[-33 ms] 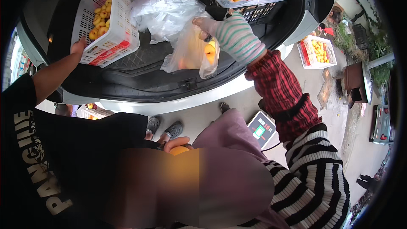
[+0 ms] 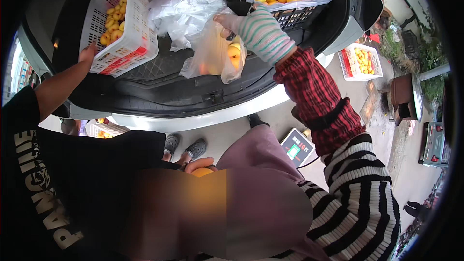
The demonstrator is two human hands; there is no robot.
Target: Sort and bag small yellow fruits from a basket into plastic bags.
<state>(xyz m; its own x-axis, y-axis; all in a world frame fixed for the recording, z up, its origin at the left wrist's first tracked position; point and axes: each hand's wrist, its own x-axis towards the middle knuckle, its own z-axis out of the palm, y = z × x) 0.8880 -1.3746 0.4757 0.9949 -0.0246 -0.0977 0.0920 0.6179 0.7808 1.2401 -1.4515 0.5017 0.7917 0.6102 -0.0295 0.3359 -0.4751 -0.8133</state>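
The translucent plastic bag (image 2: 215,50) with yellow-orange fruit (image 2: 234,54) inside is sitting low in the open car trunk (image 2: 152,65), between the white crate (image 2: 131,50) and the black crate (image 2: 296,15), just beside the crumpled white plastic (image 2: 186,12). Since the earlier picture, your gloved right hand (image 2: 264,34) has been shifting slightly up and to the left, and the bag's lower edge has been following it, which is suggesting that your hold is carrying the bag along rather than slipping. Whether the bag is touching the trunk floor, you are not showing clearly. Your right fingers are curling closed on the bag's gathered upper part, seemingly leaving little gap, though the plastic is partly hiding them. Your left hand is not appearing, so nobody can tell its grip. A co-worker's bare hand (image 2: 88,53) is holding the white crate's near side.
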